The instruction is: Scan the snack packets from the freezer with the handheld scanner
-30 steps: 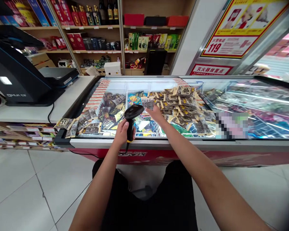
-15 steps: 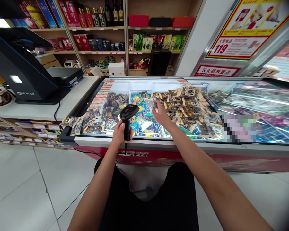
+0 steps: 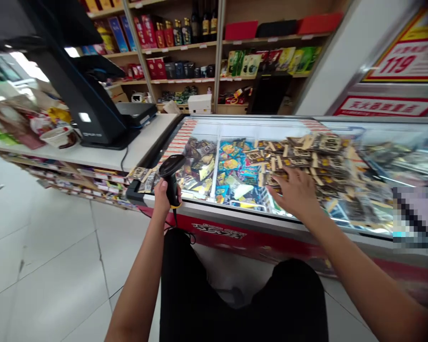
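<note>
My left hand is closed round the handle of a black barcode scanner, held upright over the left end of the glass-topped freezer. My right hand lies with fingers spread on a heap of brown and tan snack packets spread over the glass lid. It holds nothing that I can see. A smaller row of similar packets lies at the lid's left corner, just left of the scanner.
Inside the freezer are colourful ice-cream packs. To the left a white counter carries a black till terminal and a bowl. Shelves of boxes and bottles stand behind. A cable hangs from the scanner.
My right hand held a small packet up in front of the scanner; now it is down on the heap to the right, open. The view has swung left. The scanner stays in my left hand.
</note>
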Action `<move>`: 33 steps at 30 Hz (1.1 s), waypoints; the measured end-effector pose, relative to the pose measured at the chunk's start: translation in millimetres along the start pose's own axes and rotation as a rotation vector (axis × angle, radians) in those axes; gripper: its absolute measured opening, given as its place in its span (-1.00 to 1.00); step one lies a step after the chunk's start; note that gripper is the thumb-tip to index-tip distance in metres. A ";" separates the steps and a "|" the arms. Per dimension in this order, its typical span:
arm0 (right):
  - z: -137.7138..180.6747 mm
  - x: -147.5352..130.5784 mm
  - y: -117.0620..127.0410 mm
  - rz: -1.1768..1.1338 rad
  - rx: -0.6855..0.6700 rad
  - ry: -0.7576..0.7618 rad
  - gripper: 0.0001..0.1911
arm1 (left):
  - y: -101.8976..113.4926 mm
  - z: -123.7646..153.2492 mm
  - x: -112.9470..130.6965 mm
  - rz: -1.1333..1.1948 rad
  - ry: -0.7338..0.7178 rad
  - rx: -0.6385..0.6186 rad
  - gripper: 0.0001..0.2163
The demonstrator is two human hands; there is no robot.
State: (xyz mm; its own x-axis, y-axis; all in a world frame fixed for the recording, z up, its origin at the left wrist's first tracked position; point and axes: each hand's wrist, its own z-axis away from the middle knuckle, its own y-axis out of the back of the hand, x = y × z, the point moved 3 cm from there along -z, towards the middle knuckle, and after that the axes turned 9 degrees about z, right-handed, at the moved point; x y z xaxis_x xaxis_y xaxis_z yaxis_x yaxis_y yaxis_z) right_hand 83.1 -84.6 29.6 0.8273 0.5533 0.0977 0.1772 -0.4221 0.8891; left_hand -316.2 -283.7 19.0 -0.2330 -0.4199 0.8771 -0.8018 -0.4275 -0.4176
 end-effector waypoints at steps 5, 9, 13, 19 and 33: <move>-22.0 -50.4 -3.6 -0.077 0.144 0.080 -0.39 | 32.9 -6.4 22.6 -0.015 -0.041 0.071 -0.30; -51.4 -115.2 -20.7 -0.244 0.084 0.237 -0.40 | 66.5 -5.2 37.0 -0.003 -0.081 0.153 -0.30; -94.2 -187.3 -55.3 -0.457 -0.068 0.373 -0.39 | 99.0 -3.8 40.5 0.009 -0.091 0.239 -0.28; -179.5 -290.7 -87.5 -0.604 -0.354 0.099 -0.38 | 123.4 -9.3 34.4 0.024 -0.068 0.267 -0.27; -196.2 -309.2 -93.7 -1.216 -0.294 -0.193 -0.57 | 123.8 -3.4 30.2 -0.018 -0.061 0.242 -0.28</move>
State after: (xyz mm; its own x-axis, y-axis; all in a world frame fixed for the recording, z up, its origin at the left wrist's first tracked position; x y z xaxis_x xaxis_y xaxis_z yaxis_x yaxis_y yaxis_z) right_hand -293.9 -75.2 3.8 0.2824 0.3462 -0.8946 0.7712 0.4727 0.4264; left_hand -424.4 -346.6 -5.4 -0.1800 -0.4547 0.8723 -0.6485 -0.6118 -0.4528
